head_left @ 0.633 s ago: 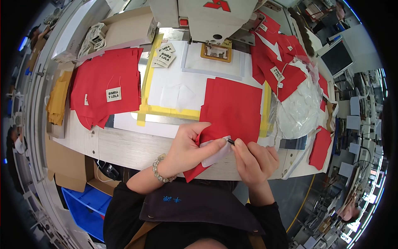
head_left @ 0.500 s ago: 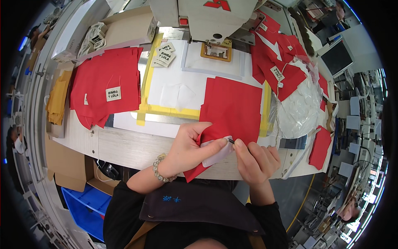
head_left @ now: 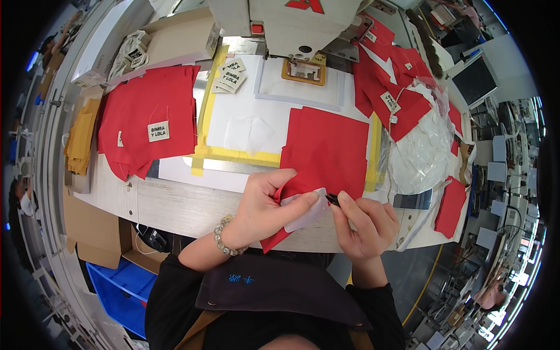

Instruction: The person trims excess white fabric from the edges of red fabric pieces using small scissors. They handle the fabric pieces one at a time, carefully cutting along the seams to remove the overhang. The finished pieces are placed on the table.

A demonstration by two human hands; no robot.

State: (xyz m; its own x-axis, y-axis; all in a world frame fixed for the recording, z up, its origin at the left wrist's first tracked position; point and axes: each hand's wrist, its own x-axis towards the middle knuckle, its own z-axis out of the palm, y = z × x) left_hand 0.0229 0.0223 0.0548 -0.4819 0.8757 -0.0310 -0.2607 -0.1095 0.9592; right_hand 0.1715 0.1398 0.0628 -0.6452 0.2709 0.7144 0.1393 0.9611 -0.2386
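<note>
right hand [head_left: 366, 226] shifted rightward, black tool [head_left: 333, 200] farther from left thumb [head_left: 308, 202]

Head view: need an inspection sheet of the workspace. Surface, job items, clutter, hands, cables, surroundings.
Surface: pale bench; yellow tape edges a white area before the machine.
Job items: red cloth, near end gathered, white layer exposed; small dark tool.
Clutter: red pile at left; red pieces and clear bag at right; loose labels on the white area.
Grip: left hand pinches cloth and layer; right hand holds the tool, contact with the layer unclear.
Cables: thin pale cable below bench, left.
Surroundings: blue bin lower left; people at both rims, small.
</note>
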